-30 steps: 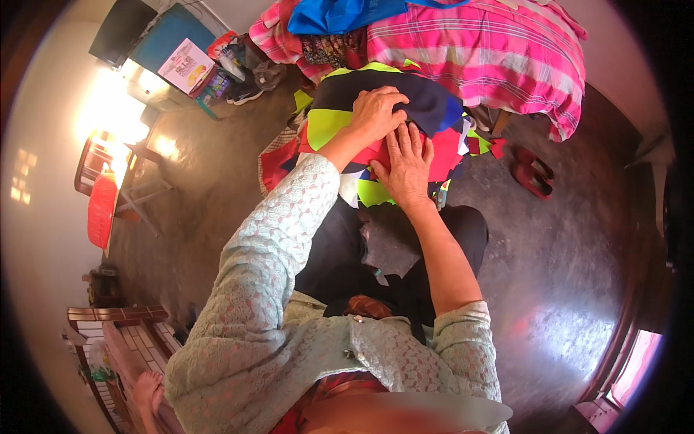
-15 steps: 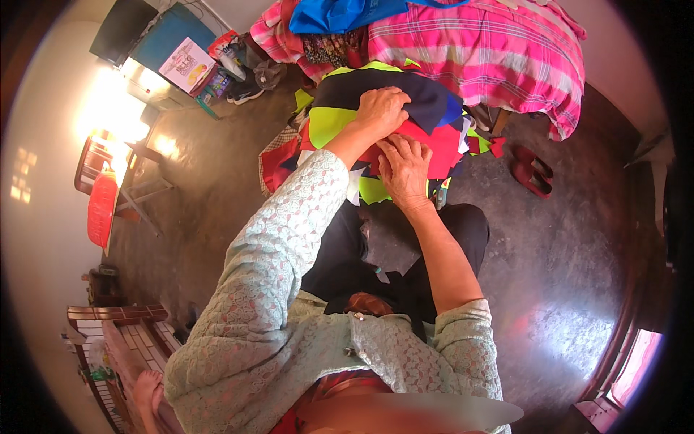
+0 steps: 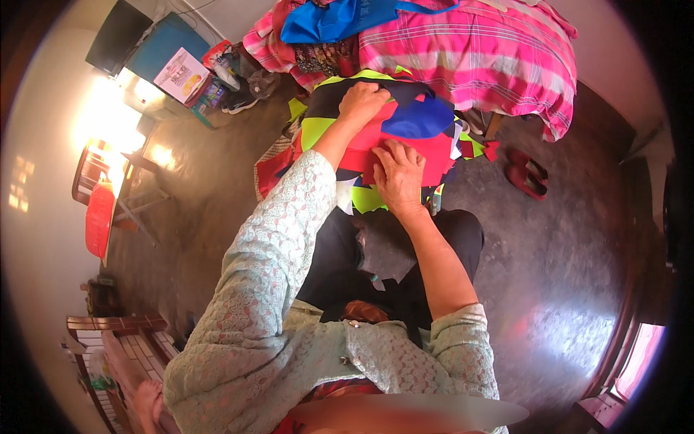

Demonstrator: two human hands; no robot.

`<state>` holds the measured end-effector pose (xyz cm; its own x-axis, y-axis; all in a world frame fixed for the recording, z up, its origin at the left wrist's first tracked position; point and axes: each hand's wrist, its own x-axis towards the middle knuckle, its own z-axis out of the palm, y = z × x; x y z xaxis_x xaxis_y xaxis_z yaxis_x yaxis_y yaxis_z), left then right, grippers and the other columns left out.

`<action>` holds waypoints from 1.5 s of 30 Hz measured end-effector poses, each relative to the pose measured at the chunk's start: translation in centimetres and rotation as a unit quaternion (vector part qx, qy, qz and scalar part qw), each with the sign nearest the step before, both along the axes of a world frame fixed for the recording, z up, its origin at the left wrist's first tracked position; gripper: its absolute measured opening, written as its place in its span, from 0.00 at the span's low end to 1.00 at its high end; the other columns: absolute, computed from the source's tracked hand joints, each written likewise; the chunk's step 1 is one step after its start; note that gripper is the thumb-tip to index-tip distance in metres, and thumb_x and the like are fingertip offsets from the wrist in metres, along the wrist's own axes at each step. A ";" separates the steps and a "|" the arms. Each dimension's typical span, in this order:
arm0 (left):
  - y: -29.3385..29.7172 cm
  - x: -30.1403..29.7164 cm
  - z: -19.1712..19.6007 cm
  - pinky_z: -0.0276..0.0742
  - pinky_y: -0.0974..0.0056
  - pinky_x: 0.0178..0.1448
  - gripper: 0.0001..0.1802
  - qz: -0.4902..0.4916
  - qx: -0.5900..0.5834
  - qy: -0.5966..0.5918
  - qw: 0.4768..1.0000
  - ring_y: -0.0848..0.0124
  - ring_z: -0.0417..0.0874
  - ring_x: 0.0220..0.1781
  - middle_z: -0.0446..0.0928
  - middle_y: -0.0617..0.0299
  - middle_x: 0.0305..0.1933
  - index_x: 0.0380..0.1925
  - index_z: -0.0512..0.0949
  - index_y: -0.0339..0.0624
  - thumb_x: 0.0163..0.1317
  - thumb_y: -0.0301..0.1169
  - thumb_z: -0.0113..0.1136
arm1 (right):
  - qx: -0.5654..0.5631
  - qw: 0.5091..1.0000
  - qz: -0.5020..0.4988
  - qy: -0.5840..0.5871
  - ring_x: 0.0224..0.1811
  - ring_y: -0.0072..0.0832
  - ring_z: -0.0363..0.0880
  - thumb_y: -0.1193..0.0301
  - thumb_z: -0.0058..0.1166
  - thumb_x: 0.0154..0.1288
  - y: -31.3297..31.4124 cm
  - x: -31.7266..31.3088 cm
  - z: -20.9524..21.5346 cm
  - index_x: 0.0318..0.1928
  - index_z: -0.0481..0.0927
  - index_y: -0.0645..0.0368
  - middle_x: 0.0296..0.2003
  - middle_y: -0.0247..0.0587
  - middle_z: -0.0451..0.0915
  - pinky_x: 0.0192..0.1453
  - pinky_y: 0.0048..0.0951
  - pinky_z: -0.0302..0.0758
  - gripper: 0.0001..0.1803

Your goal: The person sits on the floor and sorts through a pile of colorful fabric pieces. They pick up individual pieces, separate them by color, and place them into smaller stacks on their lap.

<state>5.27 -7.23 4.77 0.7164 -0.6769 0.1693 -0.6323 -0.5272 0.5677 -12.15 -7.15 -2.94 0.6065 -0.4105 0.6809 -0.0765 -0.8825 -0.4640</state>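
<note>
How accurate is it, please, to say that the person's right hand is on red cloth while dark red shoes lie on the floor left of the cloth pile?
The side is wrong: the head view shows the dark red shoes on the floor right of the cloth pile, while the right hand is on red cloth.

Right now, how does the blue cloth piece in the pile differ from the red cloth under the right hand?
The blue cloth piece lies farther away, the red cloth nearer. The right hand touches the red cloth, but not the blue cloth piece. Both look plain-coloured and lie in the same pile.
</note>
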 end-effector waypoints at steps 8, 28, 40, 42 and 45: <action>-0.5 0.1 -1.4 0.74 0.51 0.43 0.19 0.019 -0.097 0.066 0.993 0.46 0.80 0.40 0.80 0.43 0.34 0.28 0.81 0.36 0.55 0.42 0.51 | -0.002 1.000 0.003 -0.006 0.51 0.35 0.70 0.71 0.60 0.48 -0.2 0.0 0.0 0.45 0.80 0.52 0.49 0.37 0.74 0.51 0.41 0.62 0.19; -1.2 -2.8 -2.4 0.72 0.53 0.51 0.15 -0.125 -0.026 -0.276 0.953 0.58 0.80 0.48 0.81 0.59 0.46 0.35 0.83 0.42 0.51 0.39 0.65 | 0.006 1.000 -0.006 0.001 0.50 0.34 0.70 0.71 0.60 0.48 -0.2 0.1 0.2 0.45 0.80 0.51 0.49 0.35 0.74 0.51 0.40 0.62 0.19; -4.2 5.4 -1.1 0.75 0.62 0.37 0.15 0.062 -0.195 0.076 0.976 0.69 0.82 0.32 0.82 0.58 0.31 0.35 0.80 0.31 0.61 0.36 0.59 | 0.030 0.999 0.010 -0.003 0.51 0.34 0.70 0.73 0.60 0.47 -0.1 0.2 0.3 0.44 0.80 0.51 0.50 0.36 0.74 0.51 0.40 0.62 0.19; -3.9 3.6 -1.4 0.75 0.62 0.37 0.24 -0.029 -0.065 0.025 0.997 0.64 0.83 0.31 0.82 0.56 0.29 0.35 0.81 0.35 0.55 0.49 0.64 | 0.033 0.999 0.009 -0.001 0.51 0.34 0.70 0.74 0.60 0.47 -0.2 0.1 0.5 0.44 0.80 0.51 0.49 0.35 0.74 0.51 0.40 0.62 0.19; -4.3 -3.0 1.3 0.76 0.54 0.47 0.33 -0.047 0.143 -0.117 0.982 0.55 0.83 0.42 0.82 0.47 0.40 0.36 0.82 0.37 0.48 0.59 0.65 | 0.034 0.999 -0.004 0.004 0.50 0.34 0.70 0.74 0.60 0.47 -0.5 -0.2 0.0 0.44 0.80 0.51 0.49 0.35 0.74 0.50 0.40 0.62 0.19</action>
